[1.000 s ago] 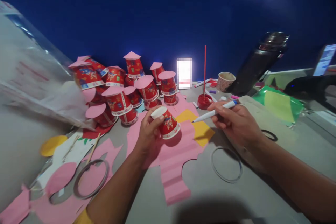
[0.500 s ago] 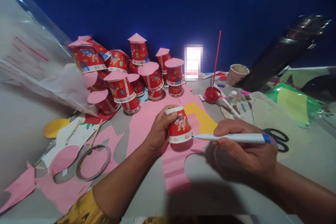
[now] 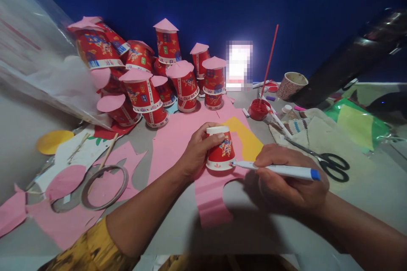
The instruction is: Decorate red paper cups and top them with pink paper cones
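My left hand (image 3: 199, 150) is closed round a red paper cup (image 3: 219, 149), which is upside down with its white rim low. Small pink marks show along that rim. In my right hand (image 3: 291, 178) is a white marker (image 3: 280, 171) with a blue end, held like a pen. Its blue tip meets the cup's rim on the right side, or comes very close to it. Beneath the cup lies pink paper (image 3: 178, 148), with a yellow paper piece (image 3: 246, 137) beside it.
Several red cups with pink cone tops (image 3: 143, 93) stand stacked at the back left. A tape roll (image 3: 104, 187) rests on pink scraps. To the right are scissors (image 3: 333, 165), a red paint pot (image 3: 259, 109) with a stick, a patterned cup (image 3: 291, 86) and a green packet (image 3: 356, 125).
The cup has turned slightly in my left hand and now sits a little further right. The marker tip has stayed by its rim. The view has shifted, showing more of the scissors.
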Motion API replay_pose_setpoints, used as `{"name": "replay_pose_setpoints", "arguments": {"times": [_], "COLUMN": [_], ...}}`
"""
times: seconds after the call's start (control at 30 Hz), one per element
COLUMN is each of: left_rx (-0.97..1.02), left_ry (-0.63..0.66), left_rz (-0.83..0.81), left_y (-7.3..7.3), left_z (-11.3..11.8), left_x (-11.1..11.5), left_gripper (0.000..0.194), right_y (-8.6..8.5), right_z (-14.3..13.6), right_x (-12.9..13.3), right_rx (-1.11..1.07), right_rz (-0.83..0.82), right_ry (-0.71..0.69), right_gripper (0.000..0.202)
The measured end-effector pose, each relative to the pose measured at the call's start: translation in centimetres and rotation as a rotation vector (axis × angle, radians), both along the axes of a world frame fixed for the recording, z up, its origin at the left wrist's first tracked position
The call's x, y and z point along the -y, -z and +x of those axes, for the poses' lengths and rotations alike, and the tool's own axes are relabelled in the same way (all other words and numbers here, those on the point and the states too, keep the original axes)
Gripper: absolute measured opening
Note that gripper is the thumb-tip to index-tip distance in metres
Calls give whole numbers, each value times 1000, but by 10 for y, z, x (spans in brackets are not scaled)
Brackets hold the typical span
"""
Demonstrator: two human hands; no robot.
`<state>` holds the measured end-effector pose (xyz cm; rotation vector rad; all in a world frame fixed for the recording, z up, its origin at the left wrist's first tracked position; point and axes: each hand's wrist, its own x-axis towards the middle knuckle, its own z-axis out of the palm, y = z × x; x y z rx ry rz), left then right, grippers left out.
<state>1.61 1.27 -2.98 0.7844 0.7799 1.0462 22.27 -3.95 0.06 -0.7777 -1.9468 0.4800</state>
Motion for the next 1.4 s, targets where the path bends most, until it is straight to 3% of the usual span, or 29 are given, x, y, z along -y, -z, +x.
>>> {"name": "replay_pose_setpoints", "arguments": {"times": [0.53,0.83,1.4], "left_rx": [-9,-7,14], "left_ry": [19,19,40], "left_rz": [11,10,14], "left_y": [0,-1,1], "left_z": [0,0,-1], "left_x": [0,1,0], "left_gripper": [36,37,33], "right_y": [-4,-9,-6], "right_z": [-6,-3,-3], "right_x": [-3,-2,-5], "right_rx": [85,109,95], "right_rz": [59,-4,25], "right_ry": [-2,17,33], "right_gripper": [10,11,10]}}
